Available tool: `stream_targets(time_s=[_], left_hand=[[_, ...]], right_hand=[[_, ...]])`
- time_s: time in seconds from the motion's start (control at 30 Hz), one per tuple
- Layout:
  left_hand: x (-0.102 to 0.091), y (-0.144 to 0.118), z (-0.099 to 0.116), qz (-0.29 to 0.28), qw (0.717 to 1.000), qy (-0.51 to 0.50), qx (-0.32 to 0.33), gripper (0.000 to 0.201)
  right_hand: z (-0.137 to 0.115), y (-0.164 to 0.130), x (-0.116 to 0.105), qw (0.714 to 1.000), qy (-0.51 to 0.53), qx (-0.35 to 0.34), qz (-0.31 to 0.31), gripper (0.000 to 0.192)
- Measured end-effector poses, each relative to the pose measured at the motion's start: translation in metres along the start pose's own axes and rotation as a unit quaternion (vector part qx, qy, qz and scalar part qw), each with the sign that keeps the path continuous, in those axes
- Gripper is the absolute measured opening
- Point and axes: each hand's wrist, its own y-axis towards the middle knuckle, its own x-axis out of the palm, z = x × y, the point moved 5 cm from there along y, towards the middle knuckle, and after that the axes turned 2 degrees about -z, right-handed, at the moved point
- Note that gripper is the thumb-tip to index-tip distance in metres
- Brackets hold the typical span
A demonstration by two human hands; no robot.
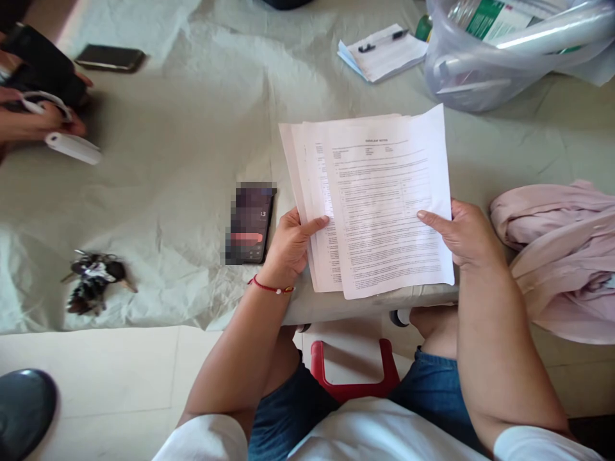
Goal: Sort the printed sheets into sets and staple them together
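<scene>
Several printed sheets of paper are held up over the near edge of the table, fanned out a little to the left. My left hand grips their left edge, thumb on top and the fingers hidden beneath. At the right edge of the front sheet, my right hand pinches in the same way. The front sheet carries dense lines of small print that I cannot read. Just left of my left hand a smartphone lies on the table, partly blurred out.
On the covered table are a bunch of keys, another phone, a paper stack with a pen, a plastic bag with bottles, and pink cloth. A co-worker's hands hold a white device at upper left.
</scene>
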Motion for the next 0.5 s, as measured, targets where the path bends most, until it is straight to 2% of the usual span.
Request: stream_targets(time_s=[0.27,0.5], left_hand=[[-0.003,0.003,-0.001,0.059,0.998,-0.01,0.009,0.041],[-0.001,0.004,-0.003,0.031,0.999,-0.013,0.015,0.041]], right_hand=[[0.009,0.004,-0.008,0.999,-0.029,-0.015,0.029,0.037],[0.009,0.007,-0.022,0.995,-0.011,-0.055,0.081,0.033]])
